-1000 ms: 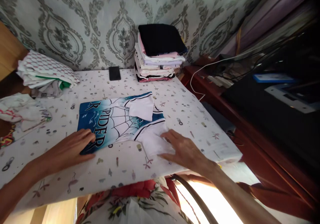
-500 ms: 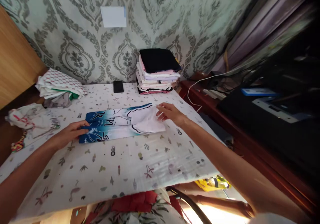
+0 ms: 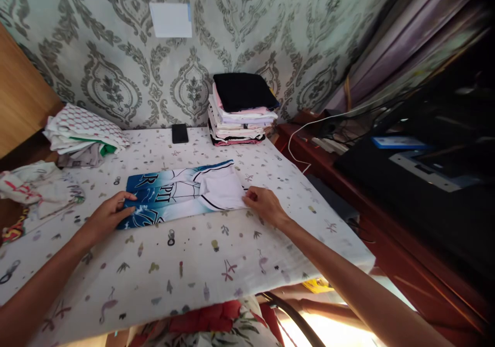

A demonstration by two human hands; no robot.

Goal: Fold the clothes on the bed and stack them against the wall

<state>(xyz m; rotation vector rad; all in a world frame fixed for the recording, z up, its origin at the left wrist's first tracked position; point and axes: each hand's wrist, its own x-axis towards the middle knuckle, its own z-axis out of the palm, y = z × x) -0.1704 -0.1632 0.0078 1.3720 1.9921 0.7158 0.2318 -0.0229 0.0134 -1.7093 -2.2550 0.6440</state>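
A blue-and-white shirt [image 3: 185, 189] with dark lettering lies folded into a long strip on the patterned cloth. My left hand [image 3: 112, 214] rests at its blue left end, thumb and fingers apart and touching the fabric. At the white right end, my right hand [image 3: 265, 205] has its fingers closed on the edge of the shirt. The fingertips partly hide the fabric there.
Folded clothes [image 3: 243, 110] are stacked against the wall, a black one on top. A black phone [image 3: 180, 133] lies beside them. Rumpled cloths [image 3: 85, 130] sit at the left. A white cable [image 3: 292, 141] runs over the reddish furniture at right.
My right hand has come down toward me along the shirt's right edge and its fingers have closed. My left thumb and fingers have spread apart. The view has shifted slightly.
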